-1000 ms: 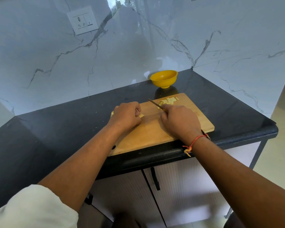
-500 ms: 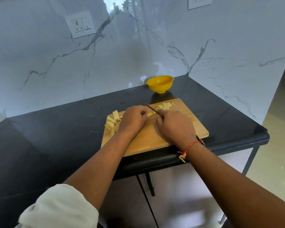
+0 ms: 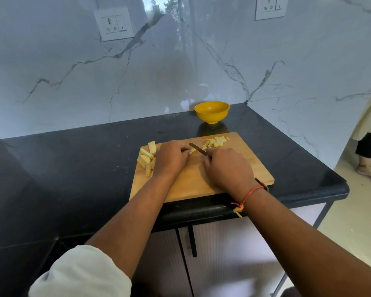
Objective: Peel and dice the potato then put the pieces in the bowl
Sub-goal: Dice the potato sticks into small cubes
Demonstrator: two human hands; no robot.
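Since a second ago the left hand [image 3: 171, 156] has slid toward the right hand [image 3: 227, 168], uncovering peeled sticks [image 3: 147, 159] at the left edge of the board [image 3: 193, 183]; its curled fingers now pin one potato stick [image 3: 192, 150], while the right hand grips the knife [image 3: 198, 148], blade angled down at that stick's tip. Firm, light and probably wet, the stick could skid or roll, so it is best held from above, close behind the cut, fingertips tucked back. Some diced pieces [image 3: 215, 142] lie at the board's far edge, and the yellow bowl [image 3: 212, 118] beyond shows nothing inside.
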